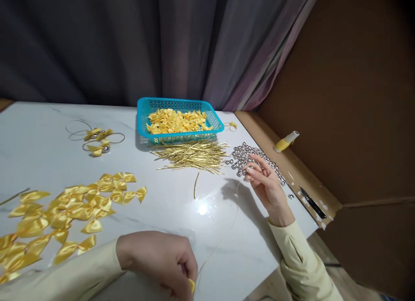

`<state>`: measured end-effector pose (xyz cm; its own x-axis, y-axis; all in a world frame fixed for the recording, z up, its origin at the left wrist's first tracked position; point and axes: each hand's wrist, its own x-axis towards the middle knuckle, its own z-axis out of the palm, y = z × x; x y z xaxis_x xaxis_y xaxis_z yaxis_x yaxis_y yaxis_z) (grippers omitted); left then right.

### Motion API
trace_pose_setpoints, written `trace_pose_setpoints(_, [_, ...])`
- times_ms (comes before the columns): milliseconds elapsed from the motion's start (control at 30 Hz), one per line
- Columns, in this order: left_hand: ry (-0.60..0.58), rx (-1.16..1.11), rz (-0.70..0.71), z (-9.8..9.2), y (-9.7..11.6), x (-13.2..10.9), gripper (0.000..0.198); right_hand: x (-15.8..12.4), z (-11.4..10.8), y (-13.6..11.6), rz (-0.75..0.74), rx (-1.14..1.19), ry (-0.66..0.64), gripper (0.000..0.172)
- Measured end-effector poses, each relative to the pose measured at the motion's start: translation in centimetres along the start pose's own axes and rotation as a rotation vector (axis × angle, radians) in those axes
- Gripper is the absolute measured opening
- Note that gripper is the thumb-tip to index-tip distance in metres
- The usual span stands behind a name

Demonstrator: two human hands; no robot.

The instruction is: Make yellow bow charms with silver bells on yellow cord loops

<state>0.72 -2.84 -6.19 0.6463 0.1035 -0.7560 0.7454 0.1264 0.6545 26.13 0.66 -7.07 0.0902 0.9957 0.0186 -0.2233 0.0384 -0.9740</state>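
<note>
My left hand is closed low at the front of the table, with a bit of yellow satin ribbon, probably a bow, showing between its fingers. A thin, pale thread runs from beside that hand up to my right hand. The right hand is raised at the near side of a pile of silver bells or beads, its thumb and fingertips pinched together at the thread's upper end. Whether a bead is also in that pinch is hard to make out. Many yellow bows lie left of my left hand.
A blue basket of yellow bows stands at the back, with a heap of gold twist ties before it. Finished-looking bow loops lie at left. Along the right edge are a glue bottle and black tweezers or scissors.
</note>
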Motion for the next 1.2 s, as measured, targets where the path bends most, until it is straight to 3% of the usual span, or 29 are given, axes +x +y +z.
trace_pose_setpoints(167, [0.015, 0.006, 0.021, 0.2, -0.1, 0.0, 0.017, 0.4, -0.4, 0.3, 0.066, -0.032, -0.015, 0.018])
trace_pose_setpoints(433, [0.066, 0.016, 0.073, -0.7, 0.0, -0.9, 0.014, 0.7, -0.9, -0.7, 0.067, -0.067, 0.010, 0.019])
trace_pose_setpoints(633, [0.265, 0.039, 0.137, -2.6, 0.6, -4.7, 0.026, 2.3, 0.1, -3.4, -0.040, -0.068, 0.025, 0.021])
trace_pose_setpoints(833, [0.389, 0.104, 0.127, -2.7, 2.1, -8.4, 0.030, 3.9, 2.3, -4.7, -0.084, -0.053, -0.047, 0.023])
trace_pose_setpoints(1000, [0.481, 0.149, 0.120, -2.4, 2.4, -10.0, 0.031, 4.5, 3.3, -5.0, -0.074, -0.113, -0.104, 0.022])
trace_pose_setpoints(1200, [0.605, 0.255, 0.156, -2.6, 1.7, -10.9, 0.031, 5.2, 3.8, -6.6, -0.148, -0.295, -0.070, 0.018])
